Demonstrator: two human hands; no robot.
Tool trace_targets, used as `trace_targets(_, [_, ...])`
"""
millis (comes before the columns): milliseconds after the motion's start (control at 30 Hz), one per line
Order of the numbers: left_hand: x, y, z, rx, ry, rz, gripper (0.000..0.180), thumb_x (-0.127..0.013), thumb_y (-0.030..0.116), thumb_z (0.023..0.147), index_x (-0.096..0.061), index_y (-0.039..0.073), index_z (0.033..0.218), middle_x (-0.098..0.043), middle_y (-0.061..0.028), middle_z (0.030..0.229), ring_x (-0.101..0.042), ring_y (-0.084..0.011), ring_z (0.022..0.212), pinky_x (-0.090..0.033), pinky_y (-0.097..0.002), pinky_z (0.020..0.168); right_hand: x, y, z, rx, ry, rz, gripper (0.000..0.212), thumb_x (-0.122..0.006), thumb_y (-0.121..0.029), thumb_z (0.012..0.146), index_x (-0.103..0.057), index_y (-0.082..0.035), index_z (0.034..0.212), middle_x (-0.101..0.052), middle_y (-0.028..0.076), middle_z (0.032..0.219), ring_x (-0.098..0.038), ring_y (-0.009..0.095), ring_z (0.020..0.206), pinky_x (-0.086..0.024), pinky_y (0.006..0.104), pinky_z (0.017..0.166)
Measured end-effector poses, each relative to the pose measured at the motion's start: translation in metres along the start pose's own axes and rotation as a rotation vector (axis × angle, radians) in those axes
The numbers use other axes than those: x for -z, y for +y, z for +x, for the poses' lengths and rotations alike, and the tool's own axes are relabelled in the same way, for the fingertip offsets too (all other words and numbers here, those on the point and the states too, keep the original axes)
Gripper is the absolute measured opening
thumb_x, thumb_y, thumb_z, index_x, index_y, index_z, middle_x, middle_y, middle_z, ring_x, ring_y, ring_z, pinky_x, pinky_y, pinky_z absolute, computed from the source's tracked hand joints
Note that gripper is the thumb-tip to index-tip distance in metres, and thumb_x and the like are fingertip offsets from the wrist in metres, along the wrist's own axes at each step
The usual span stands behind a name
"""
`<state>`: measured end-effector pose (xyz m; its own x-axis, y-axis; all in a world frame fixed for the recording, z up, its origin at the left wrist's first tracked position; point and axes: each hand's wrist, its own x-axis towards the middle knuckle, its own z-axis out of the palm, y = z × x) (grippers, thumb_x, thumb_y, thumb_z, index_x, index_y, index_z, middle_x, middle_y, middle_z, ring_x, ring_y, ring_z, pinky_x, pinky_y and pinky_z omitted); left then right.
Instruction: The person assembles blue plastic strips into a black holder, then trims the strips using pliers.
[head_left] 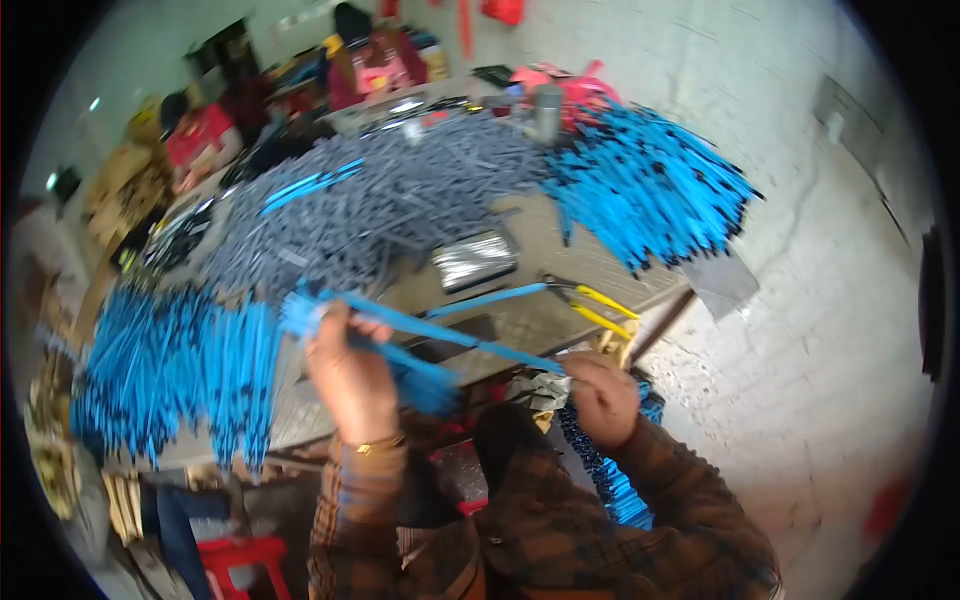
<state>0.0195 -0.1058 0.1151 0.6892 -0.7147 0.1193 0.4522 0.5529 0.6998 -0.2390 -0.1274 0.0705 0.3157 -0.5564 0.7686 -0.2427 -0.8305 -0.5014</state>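
My left hand (pixel 352 375) is closed around a bunch of long, thin blue strips (pixel 425 385), which fan out on both sides of it over the table's near edge. From that bunch one blue strip (pixel 470 342) stretches to the right. Its far end is pinched between the fingers of my right hand (pixel 603 400), near the table's right corner. Motion blurs the bunch a little. Beyond my hands lie yellow-handled pliers (pixel 605 305), with another blue strip (pixel 490 300) beside their jaws. A shiny silver block (pixel 475 262) rests just behind that strip.
A large heap of grey strips (pixel 400 190) covers the table's middle. Blue black-tipped piles lie at left (pixel 180 370) and far right (pixel 650 185). A grey metal can (pixel 548 115) stands behind. Two people sit across the table. More blue strips (pixel 625 490) are by my right forearm.
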Motion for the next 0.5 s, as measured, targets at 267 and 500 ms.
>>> trace_targets(267, [-0.027, 0.027, -0.038, 0.257, -0.057, -0.054, 0.018, -0.055, 0.014, 0.086, -0.052, 0.010, 0.103, -0.054, -0.0062, 0.077, -0.055, -0.0175, 0.071, -0.047, -0.0311, 0.060, 0.043, 0.031, 0.030, -0.267, -0.651, 0.128, 0.018, -0.058, -0.013, 0.083, -0.061, -0.004, 0.098, -0.063, 0.013, 0.089, -0.062, 0.026, 0.076, -0.051, 0.0341, 0.067])
trace_targets(500, [-0.001, 0.036, -0.049, 0.409, -0.514, -0.329, 0.020, -0.051, 0.006, 0.085, -0.050, 0.006, 0.105, -0.060, -0.0191, 0.087, -0.060, -0.0288, 0.074, -0.050, -0.0382, 0.063, 0.166, 0.194, 0.177, -0.282, -0.025, -0.828, 0.023, -0.052, -0.022, 0.085, -0.062, -0.003, 0.094, -0.062, 0.020, 0.090, -0.060, 0.035, 0.082, -0.048, 0.0390, 0.073])
